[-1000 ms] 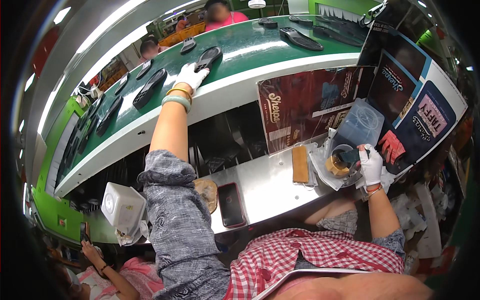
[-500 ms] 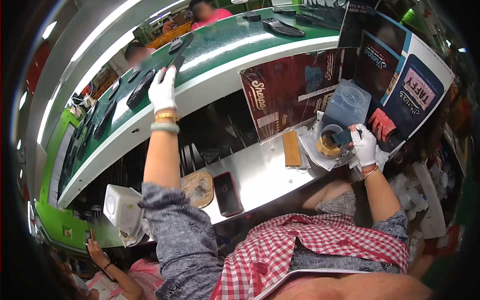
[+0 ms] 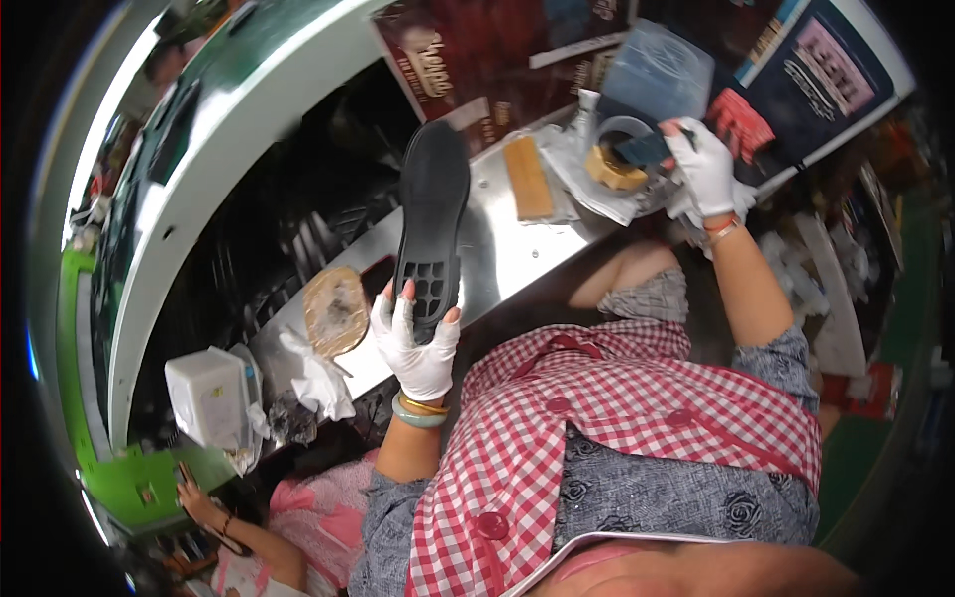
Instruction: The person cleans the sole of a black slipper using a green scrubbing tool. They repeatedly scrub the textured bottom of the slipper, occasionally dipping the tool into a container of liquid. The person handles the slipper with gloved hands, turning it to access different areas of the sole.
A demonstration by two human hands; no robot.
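Observation:
My left hand [image 3: 413, 353], in a white glove with bare fingertips, grips a black shoe sole [image 3: 434, 194] by its lower end. The sole stands lengthwise before me, its inner side with a grid of square hollows in view. In my gloved right hand [image 3: 704, 169] is a flat, dark blue-green tool [image 3: 645, 151], whose far end reaches a clear round tub. A yellow-brown faceted piece [image 3: 614, 169] sits at that tub; the tool's tip is hard to make out. Behind the tool stands a translucent plastic container [image 3: 657, 75].
A tan block [image 3: 528, 179] lies on the metal shelf [image 3: 512, 249]. Farther left are a round, stained, tan pad [image 3: 335, 308], crumpled white tissue [image 3: 316, 373] and a white box [image 3: 211, 393]. A red glove [image 3: 741, 124] lies beside printed cardboard. Another person's hand [image 3: 199, 502] shows at lower left.
My left hand has come from the green belt toward my body, bringing the black sole. My right hand still holds the tool at the tub. The view has shifted.

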